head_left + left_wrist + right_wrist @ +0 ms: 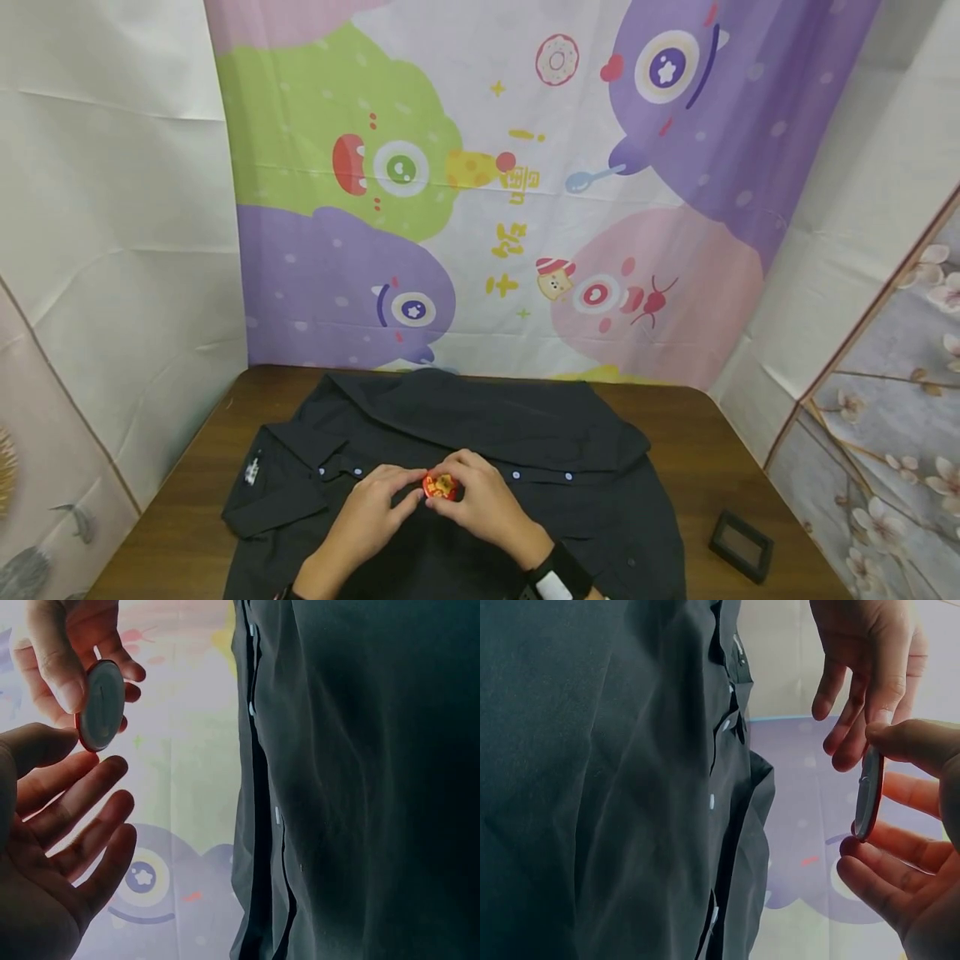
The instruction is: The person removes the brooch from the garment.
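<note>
A round badge (440, 486) with a red and yellow face is held between both hands above a dark shirt (592, 533). My left hand (371, 512) pinches its left edge with thumb and index finger; the other fingers are spread, as the left wrist view shows. From the right, my right hand (483, 500) grips the badge's rim between thumb and fingers. In the left wrist view the pale metal back of the badge (103, 705) faces the camera, and a thin pin line crosses it. The right wrist view shows the badge (868, 793) nearly edge-on.
The shirt lies spread over a brown wooden table (180, 492), with a row of light buttons (516, 475) across it and one sleeve (277, 500) folded at left. A small black frame (759, 567) lies at right. Behind hangs a cartoon-printed cloth (480, 108).
</note>
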A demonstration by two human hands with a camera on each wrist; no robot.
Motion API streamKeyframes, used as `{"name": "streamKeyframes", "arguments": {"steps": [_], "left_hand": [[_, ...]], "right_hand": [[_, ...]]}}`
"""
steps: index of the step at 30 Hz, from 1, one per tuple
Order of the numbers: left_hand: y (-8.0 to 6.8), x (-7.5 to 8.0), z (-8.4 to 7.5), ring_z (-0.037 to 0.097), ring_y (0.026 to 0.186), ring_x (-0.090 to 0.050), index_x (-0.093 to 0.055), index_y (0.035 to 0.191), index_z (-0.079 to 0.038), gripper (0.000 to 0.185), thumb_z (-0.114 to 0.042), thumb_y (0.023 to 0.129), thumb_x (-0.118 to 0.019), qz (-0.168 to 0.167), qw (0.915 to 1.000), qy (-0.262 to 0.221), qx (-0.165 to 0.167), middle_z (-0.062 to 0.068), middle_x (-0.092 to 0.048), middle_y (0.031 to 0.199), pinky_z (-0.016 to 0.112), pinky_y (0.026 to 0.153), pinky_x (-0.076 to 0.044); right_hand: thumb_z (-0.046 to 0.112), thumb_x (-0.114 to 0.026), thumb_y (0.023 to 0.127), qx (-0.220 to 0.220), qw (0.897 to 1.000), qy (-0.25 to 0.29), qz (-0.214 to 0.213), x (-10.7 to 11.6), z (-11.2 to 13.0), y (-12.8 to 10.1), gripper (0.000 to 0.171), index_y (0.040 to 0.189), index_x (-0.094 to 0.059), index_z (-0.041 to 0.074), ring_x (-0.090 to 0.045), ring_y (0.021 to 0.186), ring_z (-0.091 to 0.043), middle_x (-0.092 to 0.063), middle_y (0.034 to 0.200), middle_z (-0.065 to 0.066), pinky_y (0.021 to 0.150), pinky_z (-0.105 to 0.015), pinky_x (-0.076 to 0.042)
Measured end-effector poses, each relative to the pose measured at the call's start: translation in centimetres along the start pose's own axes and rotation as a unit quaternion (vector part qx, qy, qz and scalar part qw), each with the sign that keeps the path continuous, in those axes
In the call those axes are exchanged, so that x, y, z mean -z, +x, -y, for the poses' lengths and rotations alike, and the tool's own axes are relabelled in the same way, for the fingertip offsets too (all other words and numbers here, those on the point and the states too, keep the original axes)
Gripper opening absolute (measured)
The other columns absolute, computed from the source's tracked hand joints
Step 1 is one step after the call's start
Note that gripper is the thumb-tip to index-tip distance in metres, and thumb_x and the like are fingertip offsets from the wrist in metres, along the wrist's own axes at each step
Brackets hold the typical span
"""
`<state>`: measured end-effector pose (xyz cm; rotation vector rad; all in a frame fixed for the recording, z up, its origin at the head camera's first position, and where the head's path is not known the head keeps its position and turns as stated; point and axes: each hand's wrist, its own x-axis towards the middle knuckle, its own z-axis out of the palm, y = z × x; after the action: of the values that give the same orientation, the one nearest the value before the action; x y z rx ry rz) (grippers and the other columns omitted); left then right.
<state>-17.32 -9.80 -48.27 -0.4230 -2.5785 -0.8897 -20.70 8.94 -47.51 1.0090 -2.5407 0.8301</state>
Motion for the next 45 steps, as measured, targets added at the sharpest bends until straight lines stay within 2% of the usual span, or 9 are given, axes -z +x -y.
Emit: {"name": "streamKeyframes", "arguments": {"steps": [7,19,25,33,38,45], "left_hand": [[0.0,0.0,-0.1,0.012,0.099,-0.066,-0.075,0.106,-0.017,0.022,-0.02,0.085,-0.075,0.009,0.9999,0.0,0.012,-0.007,-0.073,0.101,0.04,0.087,-0.055],[0.3,-0.2,0.1,0.012,0.098,-0.064,-0.076,0.102,-0.016,0.019,-0.02,0.083,-0.077,0.003,1.0,0.005,0.005,-0.008,-0.072,0.097,0.039,0.083,-0.055],[0.3,-0.3,0.0,0.014,0.103,-0.061,-0.076,0.101,-0.016,0.019,-0.018,0.083,-0.077,0.002,1.0,0.0,0.007,-0.007,-0.072,0.098,0.041,0.086,-0.054],[0.4,-0.2,0.1,0.021,0.11,-0.06,-0.074,0.11,-0.013,0.028,-0.02,0.083,-0.077,0.022,0.9996,-0.001,0.02,0.0,-0.073,0.106,0.045,0.093,-0.052],[0.5,-0.2,0.2,0.023,0.114,-0.059,-0.072,0.114,-0.014,0.033,-0.023,0.083,-0.077,0.034,0.999,0.014,0.025,0.001,-0.072,0.111,0.045,0.096,-0.05],[0.5,0.0,0.2,0.03,0.122,-0.055,-0.069,0.118,-0.012,0.036,-0.025,0.085,-0.075,0.049,0.9983,0.02,0.024,0.007,-0.067,0.123,0.053,0.101,-0.045]], "right_hand": [[0.029,-0.081,0.081,-0.007,1.0,0.0,0.008,-0.1,0.0,0.0,0.028,0.104,-0.072,0.016,-0.06,0.09,-0.01,-0.064,0.101,0.002,0.078,-0.022,-0.053],[0.03,-0.08,0.081,-0.015,1.0,0.0,0.015,0.0,-0.1,0.1,0.027,0.102,-0.072,0.015,-0.059,0.088,-0.009,-0.064,0.1,0.002,0.075,-0.02,-0.052],[0.03,-0.08,0.081,-0.018,1.0,0.004,0.012,0.1,-0.2,0.0,0.026,0.101,-0.072,0.015,-0.059,0.086,-0.008,-0.064,0.098,0.001,0.073,-0.018,-0.051],[0.029,-0.081,0.08,-0.02,1.0,0.003,-0.007,0.1,-0.7,-0.1,0.026,0.1,-0.071,0.015,-0.06,0.085,-0.009,-0.064,0.098,0.001,0.072,-0.018,-0.051],[0.029,-0.081,0.079,-0.028,1.0,0.001,-0.012,-0.1,-1.1,-0.3,0.027,0.1,-0.071,0.016,-0.06,0.085,-0.008,-0.063,0.098,0.002,0.074,-0.02,-0.051],[0.03,-0.082,0.078,-0.039,0.999,-0.01,-0.023,0.2,-1.4,-0.4,0.028,0.1,-0.071,0.017,-0.058,0.085,-0.009,-0.062,0.096,0.003,0.074,-0.022,-0.051]]}}
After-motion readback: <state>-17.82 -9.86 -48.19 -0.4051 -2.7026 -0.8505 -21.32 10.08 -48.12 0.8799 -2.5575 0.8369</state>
